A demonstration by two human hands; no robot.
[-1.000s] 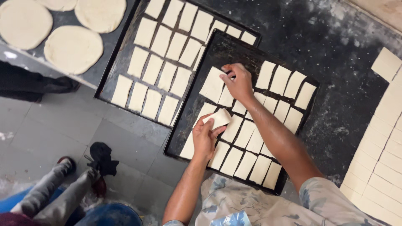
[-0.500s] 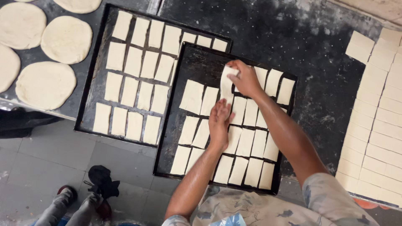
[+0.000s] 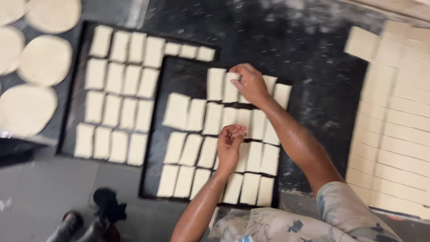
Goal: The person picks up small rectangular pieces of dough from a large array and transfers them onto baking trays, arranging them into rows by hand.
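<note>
at the far row of the near black rectangular metal tray (image 3: 154,148), right hand (image 3: 251,84) pinches a pale rectangular dough piece (image 3: 231,87); left hand (image 3: 230,144) hovers mid-tray, fingers curled, holding nothing visible.

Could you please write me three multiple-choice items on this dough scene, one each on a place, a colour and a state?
1. Where is the right hand?
A. at the far row of dough rectangles on the near tray
B. on the round dough discs
C. on the floor

2. What colour are the trays?
A. white
B. black
C. red

3. How is the left hand?
A. flat, palm down
B. fingers curled over the tray's middle rows
C. gripping the tray rim

Key:
1 A, its fingers touch a dough rectangle in the far row.
2 B, dark metal shows between the pale pieces.
3 B, the fingers are bent inward above the dough.
</note>
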